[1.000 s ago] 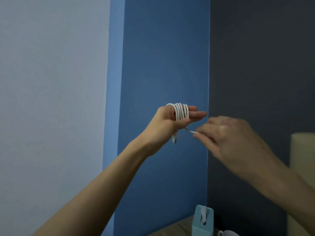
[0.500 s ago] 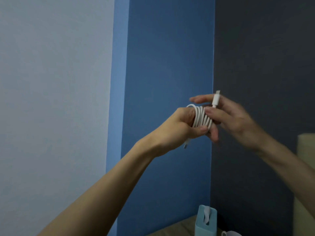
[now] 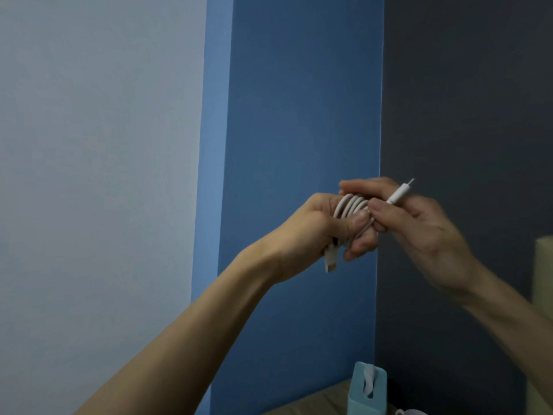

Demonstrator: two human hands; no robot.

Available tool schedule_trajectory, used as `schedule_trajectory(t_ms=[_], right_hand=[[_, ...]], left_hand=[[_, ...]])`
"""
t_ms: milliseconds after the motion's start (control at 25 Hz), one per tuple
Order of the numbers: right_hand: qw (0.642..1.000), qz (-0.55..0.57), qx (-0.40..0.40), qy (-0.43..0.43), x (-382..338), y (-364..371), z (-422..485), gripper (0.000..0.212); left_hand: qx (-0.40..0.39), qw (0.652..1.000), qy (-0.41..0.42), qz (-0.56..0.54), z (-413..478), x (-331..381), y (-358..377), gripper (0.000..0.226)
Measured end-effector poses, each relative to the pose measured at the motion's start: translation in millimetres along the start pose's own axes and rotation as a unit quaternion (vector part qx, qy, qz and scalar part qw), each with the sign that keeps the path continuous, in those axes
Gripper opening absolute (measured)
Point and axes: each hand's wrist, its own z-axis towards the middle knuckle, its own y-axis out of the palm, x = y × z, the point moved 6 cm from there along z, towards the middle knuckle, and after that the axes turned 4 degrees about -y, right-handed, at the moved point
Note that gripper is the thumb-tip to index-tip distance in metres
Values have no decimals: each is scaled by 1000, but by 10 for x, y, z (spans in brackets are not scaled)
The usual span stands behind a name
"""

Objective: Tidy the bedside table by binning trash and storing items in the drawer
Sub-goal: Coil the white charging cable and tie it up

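The white cable [image 3: 350, 206], smooth and round, is sitting as a tight coil of glossy loops around the fingers of the left hand [image 3: 314, 229], which are curling closed on it in mid-air before the blue wall [image 3: 299, 115], above the bedside table [image 3: 317, 401]. The right hand [image 3: 419, 232] is pinching the free end between thumb and forefinger, its slim cylindrical plug [image 3: 402, 193] now leaning up to the right instead of standing upright as half a second ago, while a flat plug [image 3: 330, 262] is dangling under the left palm.

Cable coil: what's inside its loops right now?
The left hand has its fingers through the cable coil; its thumb presses the loops. The right hand pinches the free plug. How many fingers are inside is covered.
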Motion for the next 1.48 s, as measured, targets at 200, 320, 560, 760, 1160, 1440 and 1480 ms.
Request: schedule_trajectory(t_ms=[200, 320, 560, 760, 1160, 1440, 1480], right_hand=[[997, -74, -23, -7, -67, -85, 64, 26], [986, -100, 106, -80, -179, -140, 0, 16], [977, 60, 199, -45, -143, -204, 1, 19], [953, 220, 209, -14, -42, -268, 127, 30], [987, 47, -152, 14, 49, -46, 271, 55], [997, 73, -9, -34, 89, -85, 231, 33], [998, 45, 11, -42, 81, -77, 238, 30]], left_hand=[[19, 1000, 0, -6, -12, 34, -10, 24], [72, 997, 3, 1, 23, 48, -70, 21], [159, 986, 41, -38, 38, 131, -81, 25], [250, 964, 74, -43, -53, 156, -163, 28], [108, 991, 59, -53, -83, 118, -33, 19], [197, 977, -17, -83, -74, 138, -100, 47], [248, 966, -19, -77, -101, 128, -165, 52]])
